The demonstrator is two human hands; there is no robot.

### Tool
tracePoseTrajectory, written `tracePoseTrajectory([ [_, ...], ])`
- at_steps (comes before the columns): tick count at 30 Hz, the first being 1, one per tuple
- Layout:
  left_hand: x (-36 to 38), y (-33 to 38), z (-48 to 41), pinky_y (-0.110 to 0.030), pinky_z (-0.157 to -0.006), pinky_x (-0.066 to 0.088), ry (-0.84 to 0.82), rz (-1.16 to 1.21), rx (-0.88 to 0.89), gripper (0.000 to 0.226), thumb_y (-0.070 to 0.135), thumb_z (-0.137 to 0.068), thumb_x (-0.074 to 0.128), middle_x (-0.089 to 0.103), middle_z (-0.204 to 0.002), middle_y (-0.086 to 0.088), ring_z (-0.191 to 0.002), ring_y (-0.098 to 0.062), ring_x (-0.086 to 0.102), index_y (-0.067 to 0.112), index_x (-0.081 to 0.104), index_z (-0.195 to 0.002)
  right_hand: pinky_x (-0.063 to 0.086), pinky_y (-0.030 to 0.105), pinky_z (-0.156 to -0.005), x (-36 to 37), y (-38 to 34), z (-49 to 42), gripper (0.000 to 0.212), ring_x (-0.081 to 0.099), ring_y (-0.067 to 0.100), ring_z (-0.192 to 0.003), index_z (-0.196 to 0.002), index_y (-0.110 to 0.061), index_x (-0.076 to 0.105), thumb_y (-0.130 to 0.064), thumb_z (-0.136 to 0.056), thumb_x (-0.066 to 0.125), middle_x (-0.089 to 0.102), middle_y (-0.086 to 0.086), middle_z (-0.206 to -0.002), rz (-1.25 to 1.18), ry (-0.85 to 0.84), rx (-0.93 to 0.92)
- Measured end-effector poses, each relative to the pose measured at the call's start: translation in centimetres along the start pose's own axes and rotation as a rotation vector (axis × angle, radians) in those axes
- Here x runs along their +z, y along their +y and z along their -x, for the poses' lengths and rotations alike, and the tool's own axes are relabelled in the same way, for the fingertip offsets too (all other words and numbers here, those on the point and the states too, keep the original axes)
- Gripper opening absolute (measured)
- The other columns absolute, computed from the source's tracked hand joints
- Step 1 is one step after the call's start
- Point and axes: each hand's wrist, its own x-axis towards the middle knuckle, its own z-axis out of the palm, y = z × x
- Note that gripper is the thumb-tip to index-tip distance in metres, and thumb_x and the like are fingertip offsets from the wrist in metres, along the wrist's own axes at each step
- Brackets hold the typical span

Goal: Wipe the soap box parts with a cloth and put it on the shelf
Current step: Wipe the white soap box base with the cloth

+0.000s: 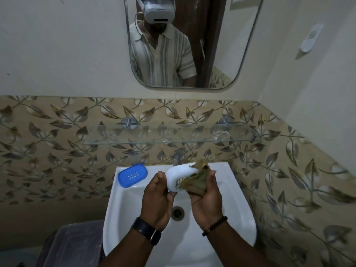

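Observation:
My left hand (157,199) grips a white soap box part (178,175) by its left end, above the white sink (119,212). My right hand (207,197) holds an olive-brown cloth (198,179) pressed against the right end of that white part. A blue soap box part (133,174) with small drain slots lies on the sink's back left corner. The glass shelf (134,138) runs along the leaf-patterned tile wall just above the sink.
A chrome tap (178,156) stands behind my hands. The drain (178,212) is below them. A mirror (221,45) hangs above the shelf. A grey lidded plastic bin (75,245) sits left of the sink. A white holder (310,38) is on the right wall.

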Motion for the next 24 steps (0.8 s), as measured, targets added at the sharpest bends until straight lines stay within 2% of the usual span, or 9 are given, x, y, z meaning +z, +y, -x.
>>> tracePoseTrajectory([
  [2,0.6,-0.8,0.3,-0.033,-0.088,0.062,0.035,0.082,-0.001,0.037,0.035,-0.089,0.058,0.077,-0.113,-0.014,-0.104,-0.023,0.074,0.008,0.075,-0.109,0.042,0.056,-0.109,1.0,0.1,0.3,0.058,0.057,0.037,-0.126,-0.133,-0.01,0.06,-0.051,-0.093,0.051,0.064,0.019,-0.133,-0.104,0.072,0.07],
  [3,0.9,-1.2,0.5,-0.032,-0.087,0.062,0.043,0.105,0.002,0.035,0.035,-0.088,0.058,0.077,-0.111,-0.014,-0.103,-0.021,0.074,0.009,0.076,-0.105,0.041,0.057,-0.11,1.2,0.0,0.3,0.058,0.058,0.037,-0.126,-0.132,-0.011,0.061,-0.052,-0.092,0.051,0.064,0.019,-0.132,-0.122,0.09,0.077],
  [8,1.8,-1.5,1.0,-0.027,-0.074,0.064,0.076,0.234,0.031,0.036,0.027,-0.096,0.052,0.08,-0.093,-0.007,-0.091,-0.015,0.076,0.014,0.082,-0.083,0.039,0.057,-0.112,1.3,0.1,0.3,0.056,0.058,0.037,-0.125,-0.131,-0.014,0.062,-0.054,-0.093,0.05,0.066,0.018,-0.131,-0.182,0.098,0.126],
  [11,1.9,-1.4,0.7,-0.026,-0.065,0.063,0.08,0.303,0.017,0.042,0.023,-0.106,0.04,0.082,-0.088,-0.006,-0.081,-0.014,0.079,0.012,0.079,-0.093,0.04,0.056,-0.113,2.0,1.2,1.1,0.06,0.058,0.039,-0.125,-0.131,-0.013,0.062,-0.056,-0.09,0.055,0.065,0.019,-0.131,-0.198,0.124,0.221],
  [14,1.8,-1.4,0.6,-0.026,-0.07,0.062,0.011,0.192,0.019,0.032,0.025,-0.099,0.049,0.078,-0.091,-0.007,-0.084,-0.013,0.076,0.013,0.078,-0.09,0.042,0.054,-0.111,2.6,1.9,1.7,0.058,0.059,0.039,-0.124,-0.13,-0.008,0.063,-0.052,-0.092,0.056,0.065,0.021,-0.129,-0.222,0.126,0.281],
  [17,0.8,-2.1,0.6,-0.024,-0.07,0.059,-0.05,-0.148,0.05,0.025,0.029,-0.096,0.054,0.073,-0.089,-0.006,-0.082,-0.012,0.068,0.012,0.071,-0.09,0.042,0.052,-0.109,1.9,2.0,1.1,0.037,0.06,0.033,-0.118,-0.121,-0.013,0.069,-0.037,-0.1,0.051,0.069,0.015,-0.126,-0.108,0.15,0.305],
  [19,-0.1,-2.4,0.5,-0.033,-0.079,0.057,-0.075,-0.331,0.063,0.026,0.024,-0.101,0.052,0.074,-0.09,-0.005,-0.087,-0.014,0.064,0.012,0.072,-0.089,0.048,0.046,-0.097,1.3,1.3,0.5,0.031,0.063,0.028,-0.108,-0.114,-0.016,0.073,-0.024,-0.102,0.046,0.074,0.01,-0.114,-0.058,0.12,0.235],
  [21,-1.1,-2.1,0.3,-0.043,-0.096,0.052,-0.094,-0.421,0.072,0.026,0.024,-0.1,0.054,0.077,-0.1,-0.007,-0.097,-0.02,0.066,0.013,0.077,-0.092,0.052,0.045,-0.096,0.7,0.0,-0.4,0.03,0.064,0.029,-0.109,-0.123,-0.011,0.067,-0.02,-0.104,0.044,0.072,0.011,-0.116,0.03,0.04,0.116],
  [24,-2.3,0.1,-0.6,-0.046,-0.101,0.052,-0.163,-0.413,0.033,0.039,0.038,-0.087,0.063,0.077,-0.117,-0.016,-0.11,-0.029,0.07,0.008,0.078,-0.107,0.056,0.047,-0.094,0.2,-2.3,-1.2,0.032,0.067,0.035,-0.111,-0.117,-0.008,0.07,-0.02,-0.103,0.044,0.073,0.016,-0.115,0.338,-0.152,0.034],
])
